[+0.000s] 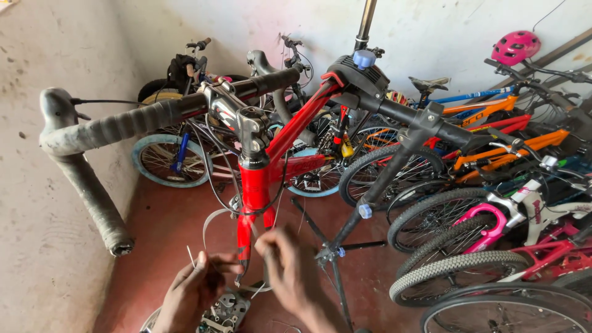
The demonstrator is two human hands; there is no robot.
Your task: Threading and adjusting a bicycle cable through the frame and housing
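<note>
A red road bike frame point(256, 185) hangs clamped in a black repair stand point(364, 80), with its taped drop handlebar point(92, 154) reaching toward me on the left. Both my hands work low by the red fork. My left hand point(194, 296) pinches a thin light cable or wire end just left of the fork leg. My right hand point(293, 271) is blurred with motion beside the fork; its fingers are closed, seemingly on the same thin cable. Below my left hand lies a silver brake part point(225, 311).
Several bicycles crowd the right and back: an orange one point(524, 145), a pink and white one point(512, 213), one with a light blue rim point(166, 161). A pink helmet point(515, 46) hangs on the wall. The repair stand's legs point(336, 253) spread over the red floor.
</note>
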